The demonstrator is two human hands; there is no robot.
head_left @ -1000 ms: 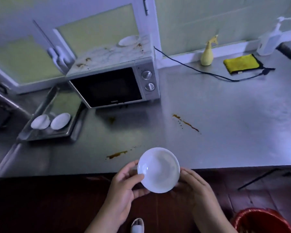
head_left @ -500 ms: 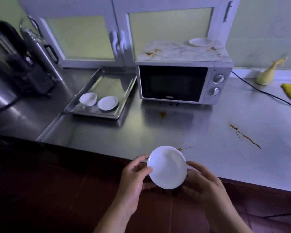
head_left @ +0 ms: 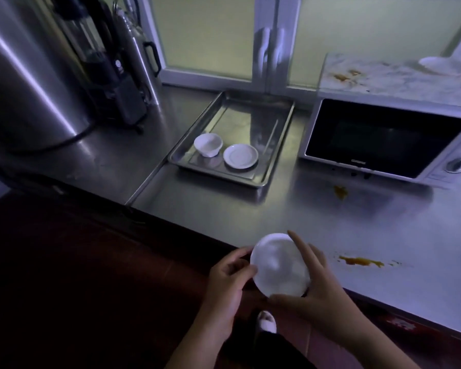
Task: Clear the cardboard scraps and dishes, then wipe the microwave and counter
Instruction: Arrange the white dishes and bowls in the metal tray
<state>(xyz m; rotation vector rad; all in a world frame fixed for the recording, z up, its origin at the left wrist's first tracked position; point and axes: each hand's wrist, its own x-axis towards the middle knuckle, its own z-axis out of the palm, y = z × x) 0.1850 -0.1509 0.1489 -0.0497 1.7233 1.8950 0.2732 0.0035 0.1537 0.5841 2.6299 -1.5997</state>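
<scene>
I hold a small white dish (head_left: 277,265) at the counter's front edge. My left hand (head_left: 228,278) pinches its left rim, and my right hand (head_left: 317,286) cups its right side with thumb under and index finger stretched over the rim. A metal tray (head_left: 274,121) on the steel counter (head_left: 383,230) carries a white cup (head_left: 207,144) and a white saucer (head_left: 240,156). The microwave (head_left: 383,137) stands right of the tray, its stained top (head_left: 383,78) bearing another white dish (head_left: 439,65). Brown spills mark the counter (head_left: 361,261) and in front of the microwave (head_left: 340,191).
A large steel urn (head_left: 24,83) and a dark appliance with a steel flask (head_left: 117,75) stand at the back left. White cabinet doors with handles (head_left: 269,49) rise behind the tray. My shoe (head_left: 266,320) shows on the dark floor below.
The view has swung left, bringing the tray and urn toward the middle. The dish in my hands has moved left along the counter edge, and my right index finger now reaches over its rim.
</scene>
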